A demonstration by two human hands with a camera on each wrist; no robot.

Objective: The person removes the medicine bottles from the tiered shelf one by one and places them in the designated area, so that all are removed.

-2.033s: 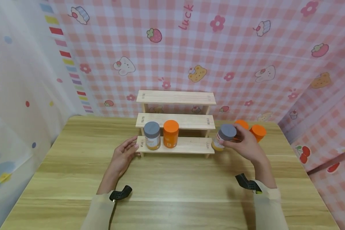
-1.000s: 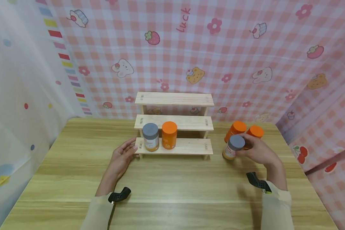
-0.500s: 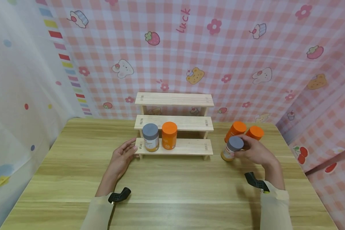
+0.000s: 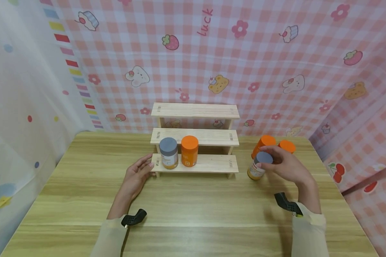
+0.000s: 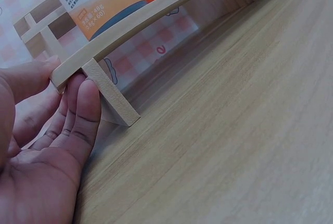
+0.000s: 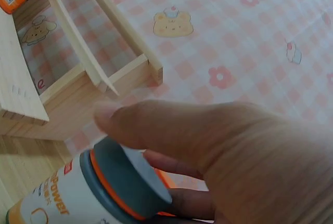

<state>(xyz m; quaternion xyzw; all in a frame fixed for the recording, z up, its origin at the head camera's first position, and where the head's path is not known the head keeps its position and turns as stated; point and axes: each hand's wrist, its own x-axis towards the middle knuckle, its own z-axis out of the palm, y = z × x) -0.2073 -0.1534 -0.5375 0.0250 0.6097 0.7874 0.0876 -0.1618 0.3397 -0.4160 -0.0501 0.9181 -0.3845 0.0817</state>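
Note:
At the left end of the lowest tier, my left hand (image 4: 137, 178) pinches the three-tier wooden display shelf (image 4: 212, 164). In the left wrist view its thumb is at the board's edge and its fingers (image 5: 86, 109) are underneath. My right hand (image 4: 286, 166) is around a grey-lidded supplement jar (image 4: 255, 174) right of the shelf. The thumb is straight and crosses in front of the jar in the head view; in the right wrist view it reaches past the lid (image 6: 130, 182), with the other fingers behind. Another grey-lidded jar (image 4: 169, 157) and an orange jar (image 4: 189, 151) stand on the lowest tier.
Two more orange-lidded jars (image 4: 267, 141) stand on the wood-grain table (image 4: 193, 210) behind my right hand, partly hidden by it. A pink checked cloth (image 4: 193, 60) hangs close behind the shelf.
The grey-lidded jar moved from the shelf's right end rightward and nearer to me, then stayed near there. My right thumb has since swung forward across it. The left hand keeps its hold.

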